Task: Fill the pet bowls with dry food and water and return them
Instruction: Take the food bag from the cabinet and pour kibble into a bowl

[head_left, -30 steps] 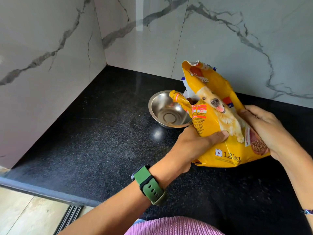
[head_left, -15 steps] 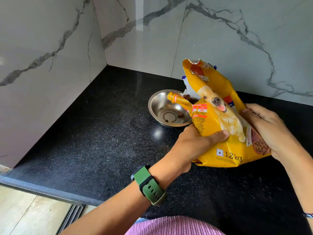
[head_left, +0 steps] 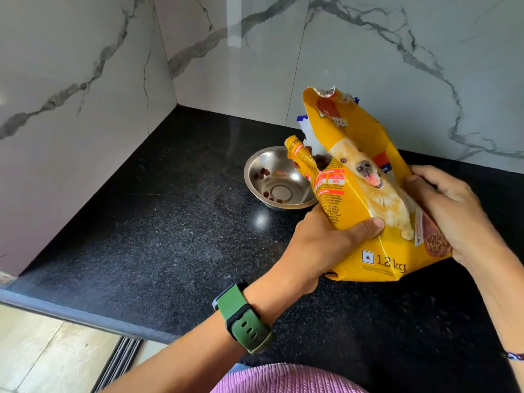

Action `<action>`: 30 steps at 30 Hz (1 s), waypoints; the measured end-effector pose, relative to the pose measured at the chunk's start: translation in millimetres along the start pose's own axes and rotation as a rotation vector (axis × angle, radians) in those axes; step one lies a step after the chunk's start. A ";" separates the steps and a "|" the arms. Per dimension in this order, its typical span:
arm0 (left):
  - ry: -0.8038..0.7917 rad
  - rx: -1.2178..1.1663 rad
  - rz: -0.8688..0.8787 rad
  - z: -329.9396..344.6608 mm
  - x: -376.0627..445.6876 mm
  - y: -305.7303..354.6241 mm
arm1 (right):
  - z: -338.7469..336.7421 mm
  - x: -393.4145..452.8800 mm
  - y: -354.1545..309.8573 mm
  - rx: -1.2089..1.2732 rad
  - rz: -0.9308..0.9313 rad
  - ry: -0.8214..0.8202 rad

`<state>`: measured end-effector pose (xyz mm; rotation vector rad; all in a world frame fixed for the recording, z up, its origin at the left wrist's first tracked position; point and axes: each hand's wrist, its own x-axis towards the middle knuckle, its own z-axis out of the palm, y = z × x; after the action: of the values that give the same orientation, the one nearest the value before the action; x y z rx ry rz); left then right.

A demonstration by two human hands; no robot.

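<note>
Both hands clasped the yellow dog-food bag (head_left: 365, 211): left hand (head_left: 320, 245) at its seven o'clock, right hand (head_left: 450, 211) at three. Beyond, at ten o'clock, its torn mouth tipped over the steel bowl (head_left: 276, 180), holding a few kibbles (head_left: 265, 173).

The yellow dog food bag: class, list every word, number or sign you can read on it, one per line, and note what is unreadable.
"1.2 kg" on the lower front of the yellow bag, beside a small triangle in a square.
"5%" in the red panel on its side.
"Dry dog food" opens the side's small print; the rest is too blurred.
The brand name near the torn top is creased and unreadable.
</note>
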<state>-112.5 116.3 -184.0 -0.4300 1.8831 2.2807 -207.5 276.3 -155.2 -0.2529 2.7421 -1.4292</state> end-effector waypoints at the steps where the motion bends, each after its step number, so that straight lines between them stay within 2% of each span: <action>1: 0.015 0.013 0.009 1.0 -0.9 0.7 | -1.1 0.7 0.5 0.008 -0.016 0.010; 8: 0.002 -0.053 -0.097 13.6 -7.3 5.9 | -11.5 13.2 3.6 -0.077 -0.045 -0.073; 16: 0.111 0.035 0.071 28.4 -8.9 -1.8 | -17.1 10.9 13.3 0.002 -0.115 0.010; 21: 0.057 -0.008 -0.002 31.6 -9.5 0.6 | -21.4 18.2 9.7 -0.070 -0.118 -0.063; 30: 0.122 -0.015 0.040 39.4 -12.0 5.9 | -26.2 19.7 13.5 -0.029 -0.168 -0.065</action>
<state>-107.7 154.4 -168.0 -0.5502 1.9491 2.3449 -231.6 301.9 -150.3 -0.5327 2.7470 -1.3902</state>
